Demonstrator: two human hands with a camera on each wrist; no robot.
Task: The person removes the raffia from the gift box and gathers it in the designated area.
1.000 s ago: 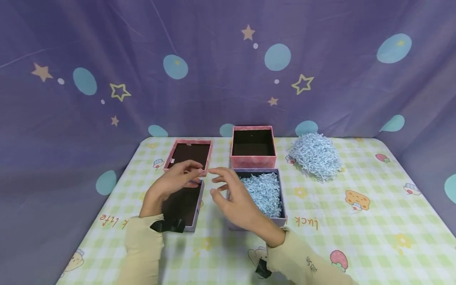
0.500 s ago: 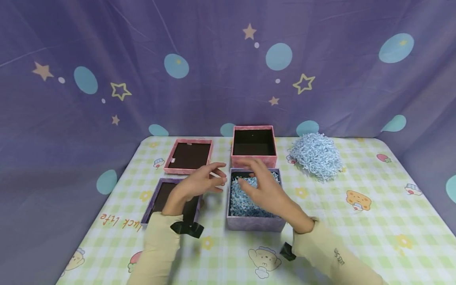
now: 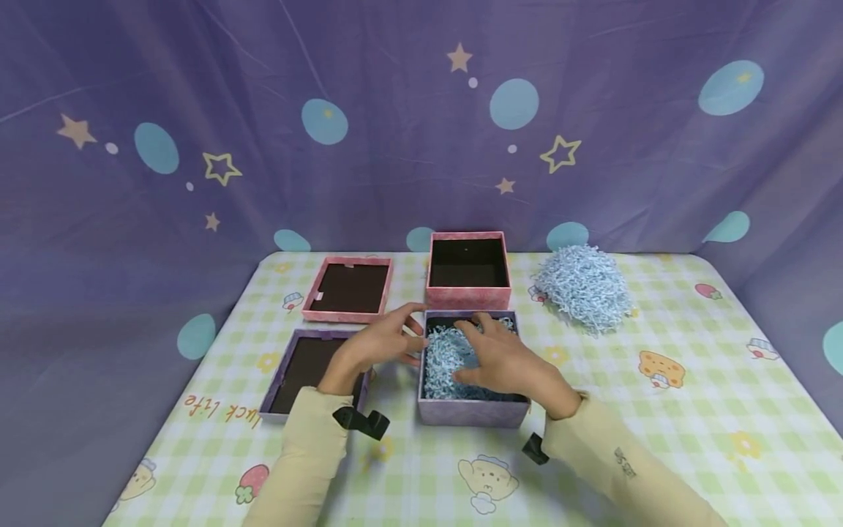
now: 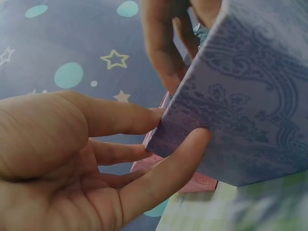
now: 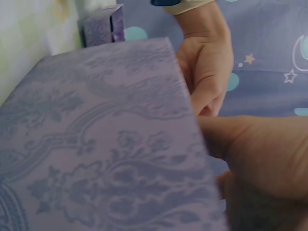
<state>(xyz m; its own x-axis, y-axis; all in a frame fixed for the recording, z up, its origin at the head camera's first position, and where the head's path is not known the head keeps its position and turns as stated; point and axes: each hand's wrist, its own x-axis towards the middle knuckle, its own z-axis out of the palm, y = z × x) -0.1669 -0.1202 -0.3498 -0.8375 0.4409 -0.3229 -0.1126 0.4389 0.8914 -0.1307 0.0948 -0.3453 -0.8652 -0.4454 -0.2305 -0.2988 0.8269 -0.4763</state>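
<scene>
A purple patterned box [image 3: 470, 413] stands near the middle of the table, its inside lined in black and partly filled with light blue shredded paper [image 3: 443, 364]. My left hand [image 3: 388, 340] is at its left side; in the left wrist view the thumb and fingertips of that hand [image 4: 53, 144] touch the box wall [image 4: 240, 110]. Over the box reaches my right hand [image 3: 503, 355], fingers spread and pointing down onto the shredded paper. The box wall [image 5: 120, 134] hides its fingertips in the right wrist view.
Left of the box lies a purple lid [image 3: 309, 373], inside up, with a pink lid [image 3: 349, 289] behind it. A pink box [image 3: 467, 298] stands just behind the purple one. A loose pile of blue shredded paper [image 3: 585, 288] sits at the back right.
Both hands have moved right. My left hand has come from above the purple lid to the box's left wall. My right hand has lowered onto the shredded paper in the box.
</scene>
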